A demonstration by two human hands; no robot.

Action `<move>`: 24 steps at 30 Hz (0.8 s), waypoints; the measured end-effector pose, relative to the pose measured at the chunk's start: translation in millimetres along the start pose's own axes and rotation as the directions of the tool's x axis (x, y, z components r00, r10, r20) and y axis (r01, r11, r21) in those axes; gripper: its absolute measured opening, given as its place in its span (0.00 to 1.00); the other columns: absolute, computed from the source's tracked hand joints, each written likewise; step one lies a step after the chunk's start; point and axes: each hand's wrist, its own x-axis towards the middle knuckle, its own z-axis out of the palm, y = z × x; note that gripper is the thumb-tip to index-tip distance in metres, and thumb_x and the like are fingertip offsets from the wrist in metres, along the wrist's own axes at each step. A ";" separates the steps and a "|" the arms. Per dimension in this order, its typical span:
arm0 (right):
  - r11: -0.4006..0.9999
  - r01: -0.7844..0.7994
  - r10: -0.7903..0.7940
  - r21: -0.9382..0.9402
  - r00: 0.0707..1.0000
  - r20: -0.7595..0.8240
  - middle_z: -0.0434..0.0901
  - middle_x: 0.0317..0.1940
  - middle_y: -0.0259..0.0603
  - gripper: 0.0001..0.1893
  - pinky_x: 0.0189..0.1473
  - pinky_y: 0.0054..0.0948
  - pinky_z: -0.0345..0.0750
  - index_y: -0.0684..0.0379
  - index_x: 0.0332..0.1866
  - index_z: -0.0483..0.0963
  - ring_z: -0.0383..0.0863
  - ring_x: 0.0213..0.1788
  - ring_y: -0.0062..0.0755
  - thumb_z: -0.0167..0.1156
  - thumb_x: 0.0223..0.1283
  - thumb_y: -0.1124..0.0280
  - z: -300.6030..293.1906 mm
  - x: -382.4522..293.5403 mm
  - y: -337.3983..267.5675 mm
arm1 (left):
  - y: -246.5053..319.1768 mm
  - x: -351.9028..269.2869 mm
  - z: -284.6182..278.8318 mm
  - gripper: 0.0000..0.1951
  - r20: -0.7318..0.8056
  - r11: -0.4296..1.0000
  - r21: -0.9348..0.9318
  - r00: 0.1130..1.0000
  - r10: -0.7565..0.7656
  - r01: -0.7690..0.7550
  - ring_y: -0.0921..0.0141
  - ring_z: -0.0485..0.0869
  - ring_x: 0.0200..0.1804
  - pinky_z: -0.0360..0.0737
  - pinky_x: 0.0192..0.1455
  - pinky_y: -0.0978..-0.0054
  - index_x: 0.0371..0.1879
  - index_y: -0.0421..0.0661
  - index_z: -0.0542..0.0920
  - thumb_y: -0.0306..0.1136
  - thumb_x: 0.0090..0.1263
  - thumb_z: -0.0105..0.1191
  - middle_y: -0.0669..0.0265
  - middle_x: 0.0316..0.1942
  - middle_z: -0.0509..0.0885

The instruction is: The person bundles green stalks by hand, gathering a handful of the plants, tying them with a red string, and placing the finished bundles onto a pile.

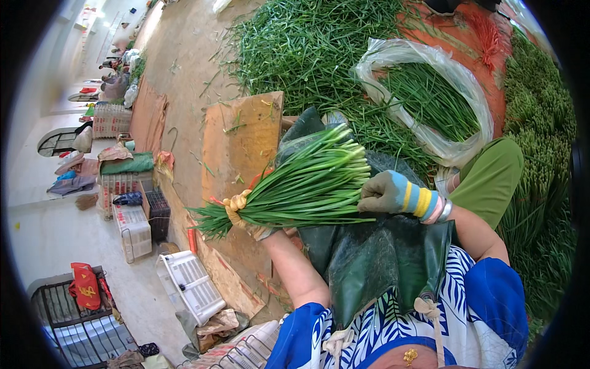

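A fanned bunch of garlic chives [304, 184] lies across my lap, its pale stalk ends to the right and its leaf tips to the left. Around the leaf end, my left hand [239, 210], in a tan work glove, grips the bunch. My right hand [392, 193] wears a grey glove with a blue and yellow striped cuff. Its fingers are curled beside the stalk ends; whether a single stalk is pinched there is hidden. Beneath the bunch, a dark green waterproof apron [364, 267] covers my lap.
Loose chives [313, 50] are heaped ahead, beside a clear plastic bag [474, 87] with more chives. Packed bundles [534, 115] stand at the right, near red ties [486, 39]. A wooden board [242, 138] is at my left. Beyond are a white plastic crate [198, 286] and stacked crates [133, 230].
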 end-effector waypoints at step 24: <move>0.971 0.203 -0.154 0.129 0.936 -0.317 0.71 0.53 0.51 0.31 0.53 0.34 0.73 0.60 0.62 0.63 0.75 0.52 0.43 0.63 0.53 0.64 -28.0 -10.4 -0.2 | -24.0 -3.2 -32.5 0.15 0.283 0.930 -0.351 0.959 -0.004 0.108 0.78 0.63 0.20 0.65 0.34 0.78 0.18 0.55 0.65 0.39 0.72 0.37 0.76 0.16 0.66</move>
